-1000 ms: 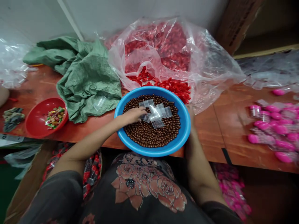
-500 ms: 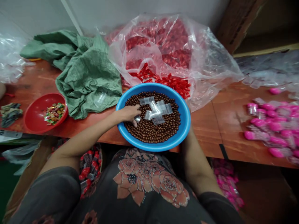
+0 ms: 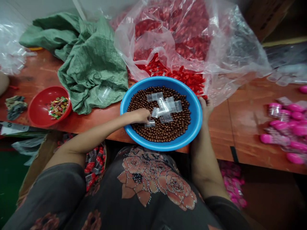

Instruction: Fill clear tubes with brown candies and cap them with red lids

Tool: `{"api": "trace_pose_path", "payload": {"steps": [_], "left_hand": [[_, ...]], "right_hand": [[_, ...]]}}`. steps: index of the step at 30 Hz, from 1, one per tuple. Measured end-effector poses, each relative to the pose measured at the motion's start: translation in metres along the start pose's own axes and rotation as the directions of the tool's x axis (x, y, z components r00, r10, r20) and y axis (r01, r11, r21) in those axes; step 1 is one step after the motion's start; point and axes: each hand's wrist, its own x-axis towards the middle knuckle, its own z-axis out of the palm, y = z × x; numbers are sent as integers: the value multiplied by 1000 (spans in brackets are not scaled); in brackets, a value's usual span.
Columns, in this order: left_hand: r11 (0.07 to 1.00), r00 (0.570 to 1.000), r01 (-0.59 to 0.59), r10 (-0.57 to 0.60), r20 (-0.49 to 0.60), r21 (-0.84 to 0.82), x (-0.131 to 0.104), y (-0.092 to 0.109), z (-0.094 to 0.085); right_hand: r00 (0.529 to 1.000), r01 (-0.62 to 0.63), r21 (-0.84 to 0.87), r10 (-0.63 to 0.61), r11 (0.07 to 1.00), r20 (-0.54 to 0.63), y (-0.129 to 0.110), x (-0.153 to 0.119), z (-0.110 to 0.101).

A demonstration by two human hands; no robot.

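Observation:
A blue basin [image 3: 197, 123] full of small brown balls [image 3: 158, 135] stands at the table's front edge. Several clear plastic containers [image 3: 165, 107] lie on the balls near the middle. My left hand [image 3: 143, 116] reaches in over the basin's left side, its fingers closed on a small clear container [image 3: 150, 123] just above the balls. Beyond the basin's right rim is my right hand [image 3: 206, 107], its fingers together at a small red piece [image 3: 203, 97].
Behind the basin, a large clear bag [image 3: 168, 41] spills red pieces. Green cloth [image 3: 93, 70] and a red bowl [image 3: 35, 110] with wrapped sweets lie left. Pink-capped containers [image 3: 297, 124] are piled right. A box of red-capped containers [image 3: 96, 164] sits below the table.
My left hand has moved slightly right with the small container. My right hand, hidden behind the basin before, now shows beside its right rim at a red piece. The view has shifted.

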Motion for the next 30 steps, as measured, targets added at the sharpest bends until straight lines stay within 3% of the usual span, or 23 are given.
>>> {"api": "trace_pose_path", "payload": {"steps": [4,8,12,17,24,30], "left_hand": [[998,1000,28,-29,-8,-60,10,14,2],[957,997,62,-44,68,-283,20,21,6],[844,987,81,7,161,-531,28,25,12],[735,978,88,63,198,-672,35,19,21],[556,981,-10,168,100,-831,37,11,30],[353,966,-64,256,31,-933,11,16,14]], "right_hand": [[971,-34,114,60,993,-230,17,12,-6],[947,39,211,31,977,-319,10,-4,-14],[933,121,260,-20,958,-359,-8,-20,-26],[950,219,347,-118,912,-287,-37,-38,-38],[994,23,434,24,901,-102,-66,-67,-32],[996,-84,294,73,952,50,-77,-87,-19]]}}
